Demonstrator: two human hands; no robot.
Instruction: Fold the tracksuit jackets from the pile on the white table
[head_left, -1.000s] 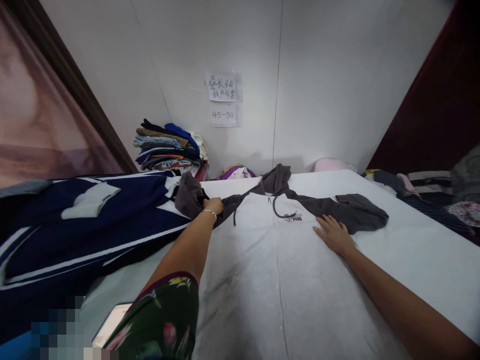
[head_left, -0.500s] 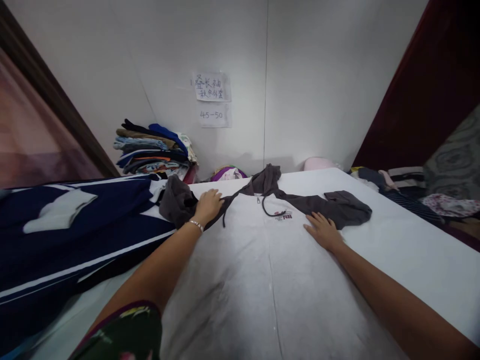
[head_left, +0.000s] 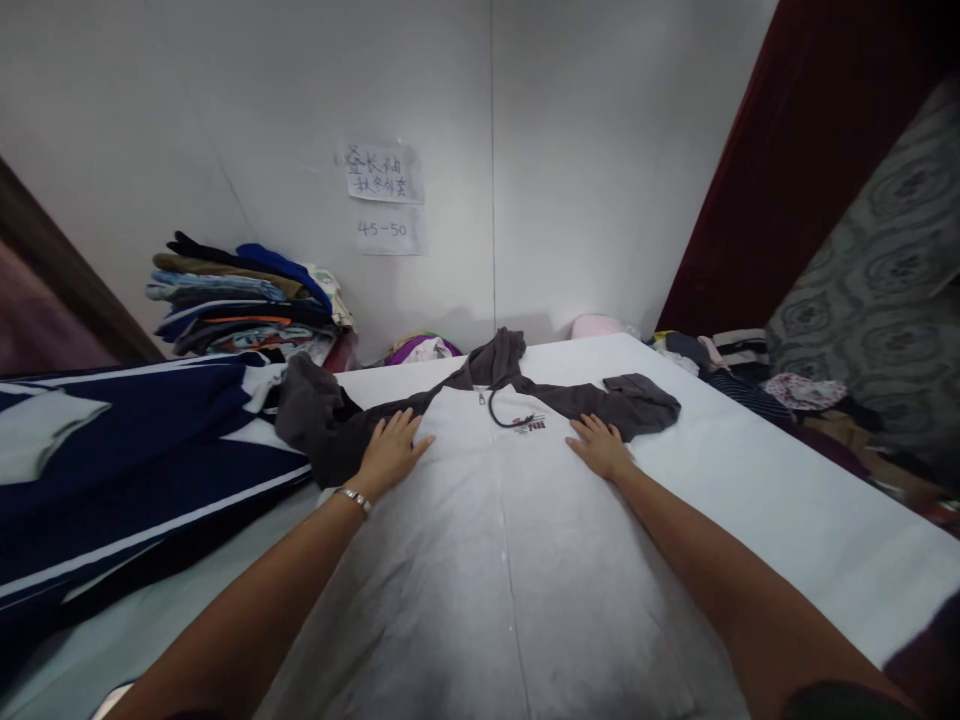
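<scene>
A light grey zip-up hooded jacket [head_left: 465,520] with dark grey sleeves and hood lies spread, front up, on the white table. My left hand [head_left: 390,455] rests on it at the left armpit, fingers spread, touching the dark left sleeve [head_left: 319,420]. On the other side my right hand [head_left: 602,447] lies flat where the body meets the dark right sleeve [head_left: 641,402], fingers apart. The hood [head_left: 496,358] is bunched at the far end, with a dark drawcord [head_left: 501,415] and a zip pull below it. Small printed lettering shows on the chest.
A navy garment with white stripes [head_left: 172,440] covers the table's left side. At the back left stands a stack of folded clothes [head_left: 247,300]. Two paper signs [head_left: 386,200] hang on the wall. More clothes [head_left: 742,370] lie beyond the table's right edge [head_left: 817,475].
My left hand has slid toward me, from the sleeve's top to the armpit. My right hand stays at the right sleeve seam. The camera has turned slightly right.
</scene>
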